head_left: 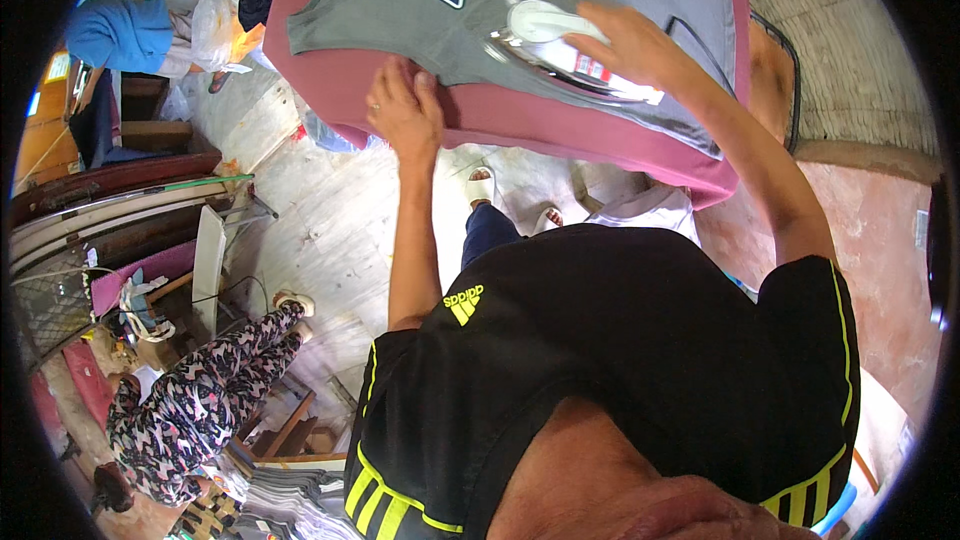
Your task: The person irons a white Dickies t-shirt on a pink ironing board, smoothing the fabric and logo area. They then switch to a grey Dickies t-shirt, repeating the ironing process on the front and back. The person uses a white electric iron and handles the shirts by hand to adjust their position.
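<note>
Ironing at the top of the frame: one iron, one grey shirt, one padded maroon desk.

We see our right hand (625,40) with its grip closed round the handle of the white iron (560,45) lying on the grey shirt (400,0), upper centre. Our left hand (405,110) presses flat, fingers spread, on the edge of the desk (520,125). Lower left, another person in patterned trousers (195,390) sits by a stack of folded clothes (290,500).

Around you: pale, stained concrete floor (330,230); reddish plaster wall (880,240) at right; dark wooden furniture (110,180) at left, daylit.
</note>
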The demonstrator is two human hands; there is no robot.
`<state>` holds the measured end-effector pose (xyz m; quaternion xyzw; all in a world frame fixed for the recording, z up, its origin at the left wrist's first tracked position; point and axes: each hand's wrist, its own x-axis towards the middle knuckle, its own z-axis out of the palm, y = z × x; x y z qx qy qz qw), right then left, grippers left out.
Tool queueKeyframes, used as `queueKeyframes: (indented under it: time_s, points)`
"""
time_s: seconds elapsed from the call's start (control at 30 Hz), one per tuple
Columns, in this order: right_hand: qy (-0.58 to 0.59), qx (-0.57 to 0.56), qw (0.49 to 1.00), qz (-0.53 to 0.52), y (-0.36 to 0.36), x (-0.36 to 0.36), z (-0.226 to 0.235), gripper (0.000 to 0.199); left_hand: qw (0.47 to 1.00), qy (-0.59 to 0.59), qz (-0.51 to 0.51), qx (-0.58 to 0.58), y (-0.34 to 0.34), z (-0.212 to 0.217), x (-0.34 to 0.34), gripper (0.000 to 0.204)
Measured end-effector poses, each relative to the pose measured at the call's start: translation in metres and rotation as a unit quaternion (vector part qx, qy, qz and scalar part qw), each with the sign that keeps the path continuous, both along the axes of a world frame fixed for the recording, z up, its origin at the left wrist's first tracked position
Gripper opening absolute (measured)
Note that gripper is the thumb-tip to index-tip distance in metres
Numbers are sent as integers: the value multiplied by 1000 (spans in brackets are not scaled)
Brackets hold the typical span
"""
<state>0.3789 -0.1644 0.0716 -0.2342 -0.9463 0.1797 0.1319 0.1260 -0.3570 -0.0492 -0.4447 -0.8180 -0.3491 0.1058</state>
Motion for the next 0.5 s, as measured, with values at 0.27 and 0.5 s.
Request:
queueKeyframes:
  time_s: [0.27,0.5]
  points:
    - [-49,-76,970,-224,27,25,10,53,995,81,55,19,39,22,-136,53]
    - [-20,-7,983,-181,41,0,5,43,988,83,124,-40,80,2,-228,61]
